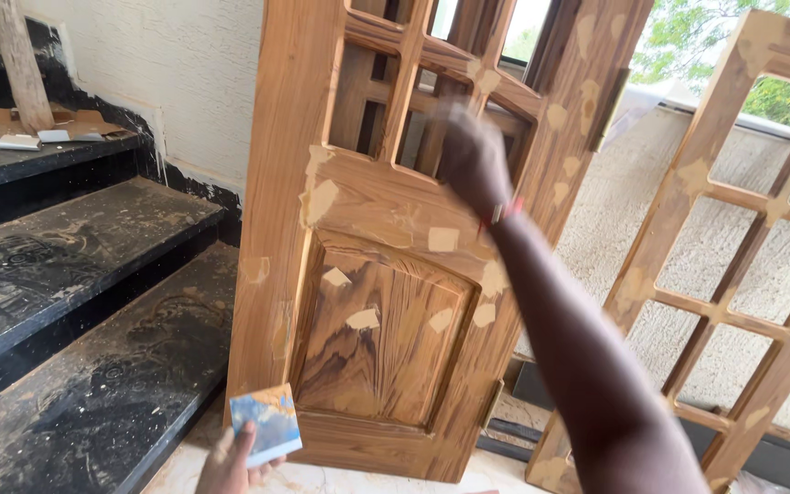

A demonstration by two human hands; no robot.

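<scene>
Right now your right hand is raised against the wooden door panel, pressed at the rail just under its open lattice; it is blurred, so you cannot tell whether its fingers are curled or spread, or whether they hold anything. A red band sits at that wrist. Your left hand is low at the bottom edge of the view, its fingers closed on a small blue and tan card, held just in front of the panel's lower left corner. The panel stands upright, dotted with pale filler patches. Dusty black stairs rise at the left, and a second wooden lattice frame leans at the right.
</scene>
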